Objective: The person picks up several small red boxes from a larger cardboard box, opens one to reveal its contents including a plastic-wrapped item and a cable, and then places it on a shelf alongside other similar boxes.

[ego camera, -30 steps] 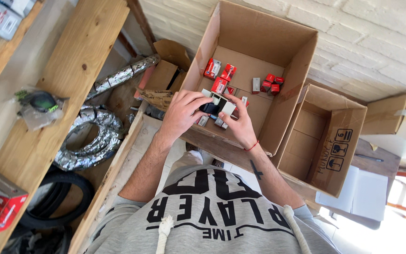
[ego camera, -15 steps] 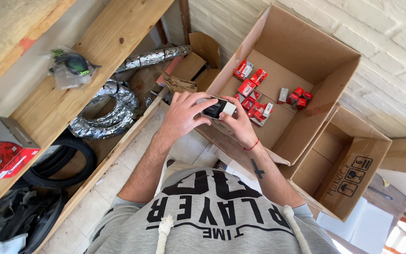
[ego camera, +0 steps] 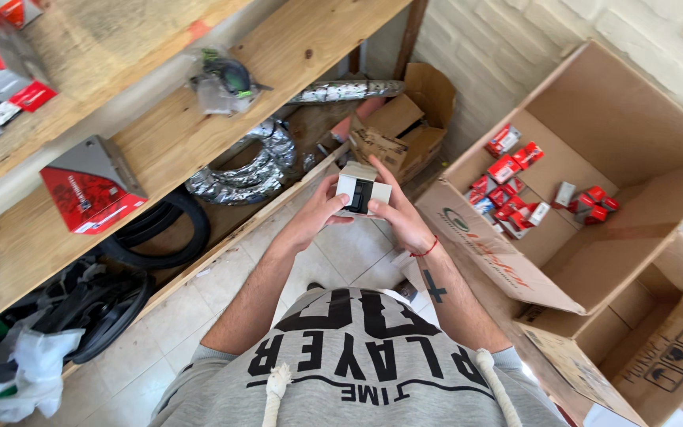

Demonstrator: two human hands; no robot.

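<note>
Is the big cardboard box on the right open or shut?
Open. The big cardboard box has its flaps folded out, and small red packs lie loose on its bottom.

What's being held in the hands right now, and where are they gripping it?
A small white box with a black window, held by both hands: left hand on its left side, right hand on its right side.
</note>
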